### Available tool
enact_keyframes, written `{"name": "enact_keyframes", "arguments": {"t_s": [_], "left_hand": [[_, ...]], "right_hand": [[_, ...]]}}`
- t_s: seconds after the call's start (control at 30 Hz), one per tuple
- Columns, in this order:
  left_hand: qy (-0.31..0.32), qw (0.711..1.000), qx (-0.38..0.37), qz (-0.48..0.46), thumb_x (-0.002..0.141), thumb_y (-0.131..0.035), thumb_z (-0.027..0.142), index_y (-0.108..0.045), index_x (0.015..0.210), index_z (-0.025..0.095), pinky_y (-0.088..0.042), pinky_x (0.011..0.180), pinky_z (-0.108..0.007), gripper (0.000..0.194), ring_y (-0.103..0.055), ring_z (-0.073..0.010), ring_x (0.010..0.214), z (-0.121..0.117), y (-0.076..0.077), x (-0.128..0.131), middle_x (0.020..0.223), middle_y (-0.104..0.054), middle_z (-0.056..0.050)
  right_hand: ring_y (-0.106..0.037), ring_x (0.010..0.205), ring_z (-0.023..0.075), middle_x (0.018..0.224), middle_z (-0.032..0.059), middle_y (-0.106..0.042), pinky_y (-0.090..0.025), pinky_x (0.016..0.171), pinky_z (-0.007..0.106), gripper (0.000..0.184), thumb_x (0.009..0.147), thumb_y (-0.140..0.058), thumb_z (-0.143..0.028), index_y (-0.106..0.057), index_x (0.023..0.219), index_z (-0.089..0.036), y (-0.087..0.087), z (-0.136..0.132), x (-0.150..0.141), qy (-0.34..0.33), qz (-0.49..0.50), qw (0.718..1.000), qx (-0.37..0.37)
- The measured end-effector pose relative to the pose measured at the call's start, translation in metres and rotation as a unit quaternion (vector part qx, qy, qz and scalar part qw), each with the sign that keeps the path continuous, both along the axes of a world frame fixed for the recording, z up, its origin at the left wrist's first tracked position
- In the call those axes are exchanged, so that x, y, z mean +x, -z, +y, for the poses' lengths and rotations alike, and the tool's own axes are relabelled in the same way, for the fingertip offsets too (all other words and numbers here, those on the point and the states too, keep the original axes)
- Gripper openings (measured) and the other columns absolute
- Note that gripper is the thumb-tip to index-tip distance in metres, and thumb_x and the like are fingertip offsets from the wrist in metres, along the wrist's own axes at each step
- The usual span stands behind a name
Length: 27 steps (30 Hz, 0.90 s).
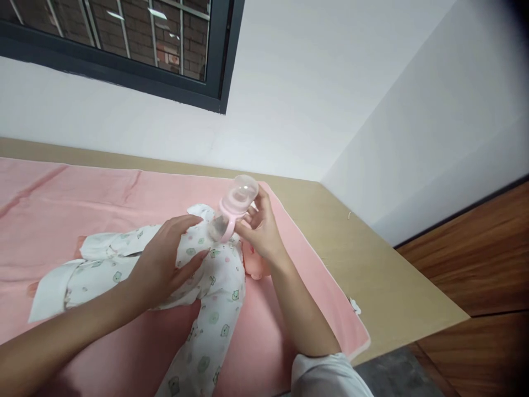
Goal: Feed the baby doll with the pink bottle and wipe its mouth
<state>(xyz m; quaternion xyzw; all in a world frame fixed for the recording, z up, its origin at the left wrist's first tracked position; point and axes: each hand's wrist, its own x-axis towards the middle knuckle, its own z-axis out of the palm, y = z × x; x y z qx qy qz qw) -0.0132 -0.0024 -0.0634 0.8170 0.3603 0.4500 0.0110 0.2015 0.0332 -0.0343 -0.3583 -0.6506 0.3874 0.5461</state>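
A clear baby bottle (242,193) with a pink collar and pink handles is held tilted in my right hand (262,229), above the chest of a baby doll. My left hand (167,259) is beside the bottle's lower end, thumb and fingers spread apart, over the doll's white printed clothes (221,275). Whether it touches the bottle or the cloth I cannot tell. The doll's head (254,262) is partly hidden behind my right hand and forearm. The doll lies along the bed with its legs toward the left and one sleeve reaching toward me.
A pink blanket (74,198) lies under the doll on a light wooden surface (330,231). A small white object (355,306) sits at the blanket's right edge. Behind are a white wall and a barred window (165,44); wood panels (475,264) stand at the right.
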Motion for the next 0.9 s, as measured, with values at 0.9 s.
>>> {"name": "enact_keyframes", "arguments": {"t_s": [0.9], "left_hand": [[-0.024,0.969,-0.243,0.03,0.074,-0.052,0.033,-0.058,0.124,0.025,-0.053,0.068,-0.03,0.051,-0.068,-0.0269,0.093,0.001,-0.026,0.002,0.111,-0.07,-0.002]], "right_hand": [[-0.054,0.123,0.0243,0.129,0.0066,-0.056,-0.043,0.109,0.048,0.09,0.073,-0.077,-0.051,-0.028,0.147,-0.036,-0.003,-0.027,-0.014,-0.088,-0.009,0.995,-0.042]]}}
